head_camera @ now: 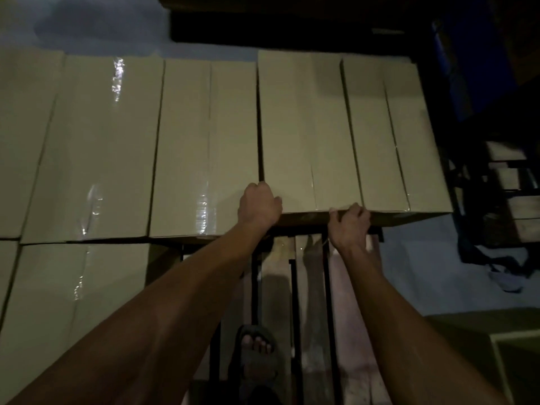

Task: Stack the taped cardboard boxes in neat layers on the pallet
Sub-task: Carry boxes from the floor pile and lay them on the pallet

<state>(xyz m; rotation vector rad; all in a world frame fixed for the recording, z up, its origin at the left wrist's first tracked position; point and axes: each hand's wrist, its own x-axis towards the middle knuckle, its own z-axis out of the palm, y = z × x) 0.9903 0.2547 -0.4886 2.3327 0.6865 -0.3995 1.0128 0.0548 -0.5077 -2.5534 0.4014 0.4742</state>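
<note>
Dim light, head view only. My left hand sits on the near left corner of the raised box, fingers curled down over the corner so it grips there. My right hand hooks the near bottom edge of the same box, fingers curled onto its front rim, thumb not visible.

This box stands in the far row on the pallet, its near end lifted a little above the neighbour box and hanging over the bare slats.

Handling, my judgement: long, stiff carton with firm walls, probably moderately heavy. The glossy tape strip looks slick, so I would hold by corners and bottom edge, not the taped seam.

Count: four boxes clearly in the far row, a fifth cut off at the left edge; two more in the near row at left. Seven in part or whole. One sandalled foot on the slats.
</note>
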